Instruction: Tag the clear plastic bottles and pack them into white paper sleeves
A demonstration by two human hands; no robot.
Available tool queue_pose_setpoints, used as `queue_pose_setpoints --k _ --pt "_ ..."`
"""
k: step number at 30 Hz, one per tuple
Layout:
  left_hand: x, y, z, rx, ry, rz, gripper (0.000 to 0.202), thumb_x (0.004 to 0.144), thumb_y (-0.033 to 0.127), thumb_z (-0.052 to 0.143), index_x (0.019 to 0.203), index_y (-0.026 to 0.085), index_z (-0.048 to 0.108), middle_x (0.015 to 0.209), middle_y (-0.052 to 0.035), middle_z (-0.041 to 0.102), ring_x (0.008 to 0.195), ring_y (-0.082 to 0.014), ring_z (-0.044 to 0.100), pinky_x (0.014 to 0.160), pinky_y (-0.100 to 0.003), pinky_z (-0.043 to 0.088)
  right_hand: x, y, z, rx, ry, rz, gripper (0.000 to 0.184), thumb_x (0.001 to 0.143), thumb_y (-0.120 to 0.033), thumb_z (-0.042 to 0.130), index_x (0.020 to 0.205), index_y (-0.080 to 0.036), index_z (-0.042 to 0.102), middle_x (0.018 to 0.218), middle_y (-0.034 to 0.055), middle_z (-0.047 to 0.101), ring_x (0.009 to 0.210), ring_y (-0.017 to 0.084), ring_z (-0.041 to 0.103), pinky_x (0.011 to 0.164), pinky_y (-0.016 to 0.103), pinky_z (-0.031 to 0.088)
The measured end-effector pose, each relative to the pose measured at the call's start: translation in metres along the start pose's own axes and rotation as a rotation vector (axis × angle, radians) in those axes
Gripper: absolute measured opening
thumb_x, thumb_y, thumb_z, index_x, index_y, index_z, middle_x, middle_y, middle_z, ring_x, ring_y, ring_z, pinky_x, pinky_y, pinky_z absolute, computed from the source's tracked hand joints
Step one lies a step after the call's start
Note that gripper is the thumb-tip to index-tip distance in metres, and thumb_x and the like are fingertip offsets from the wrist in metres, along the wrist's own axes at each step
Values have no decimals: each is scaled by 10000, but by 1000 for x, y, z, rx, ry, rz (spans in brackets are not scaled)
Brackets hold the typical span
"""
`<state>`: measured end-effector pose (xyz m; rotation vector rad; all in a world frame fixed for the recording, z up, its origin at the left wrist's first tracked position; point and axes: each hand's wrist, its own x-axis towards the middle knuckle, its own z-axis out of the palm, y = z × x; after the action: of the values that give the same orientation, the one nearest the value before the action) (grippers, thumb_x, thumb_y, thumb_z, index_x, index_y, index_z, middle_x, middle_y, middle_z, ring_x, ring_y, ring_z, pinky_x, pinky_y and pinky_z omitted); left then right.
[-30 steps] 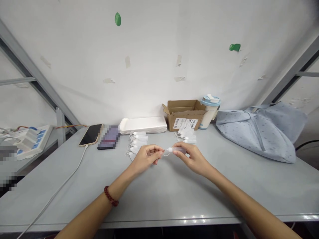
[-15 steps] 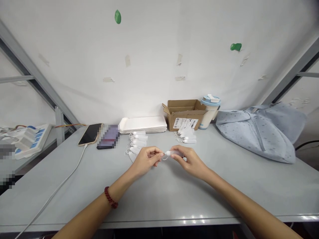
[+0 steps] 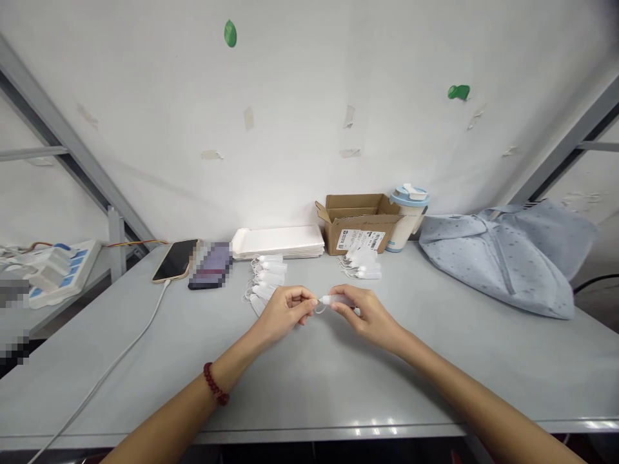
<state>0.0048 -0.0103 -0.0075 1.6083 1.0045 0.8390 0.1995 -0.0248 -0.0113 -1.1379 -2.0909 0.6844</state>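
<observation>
While the right hand (image 3: 371,317) pinches a small clear vial (image 3: 339,299) by its body, the left hand (image 3: 283,312) closes finger and thumb on the thin white loop (image 3: 320,310) at the vial's capped end; both grips are narrow and occupied. The vial is held level just above the grey table (image 3: 309,386), between the hands. Behind the left hand lies a cluster of like vials (image 3: 267,274); a second cluster (image 3: 362,264) lies before a cardboard box (image 3: 355,222). Flanking these: stacked white trays (image 3: 278,243), a lidded cup (image 3: 406,216), a phone (image 3: 175,261), a blue bag (image 3: 503,258).
</observation>
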Motion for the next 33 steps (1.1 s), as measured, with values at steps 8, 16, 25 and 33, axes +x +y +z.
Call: queue_pose_setpoints --k 8,16,25,33 --pt "8 8 -26 35 32 -34 213 702 345 617 647 140 641 519 17 517 491 -93 466 510 -222 406 5 2 -9 -13 -59 -4 247 882 -384 457 960 -174 560 715 12 589 595 115 505 542 234 404" --pt "11 10 -86 -46 339 -67 195 639 331 671 630 137 645 552 15 496 474 -79 427 485 -224 370 13 34 -28 -374 80 0 206 884 -304 446 1035 -183 514 937 86 592 779 184 564 673 327 451" --pt "12 -4 -109 50 352 -238 181 632 298 655 577 136 596 486 61 346 425 -56 311 429 -207 269 16 56 -42 -566 98 30 207 826 -136 494 1024 -183 532 1031 117 547 987 258 519 812 403 455" --pt "15 -6 -109 530 593 -158 150 644 312 580 611 167 600 471 11 492 492 -144 452 502 -254 336 18 62 -46 -698 19 171 246 816 -110 518 1055 -160 553 1062 136 555 1034 275 510 816 376 438"
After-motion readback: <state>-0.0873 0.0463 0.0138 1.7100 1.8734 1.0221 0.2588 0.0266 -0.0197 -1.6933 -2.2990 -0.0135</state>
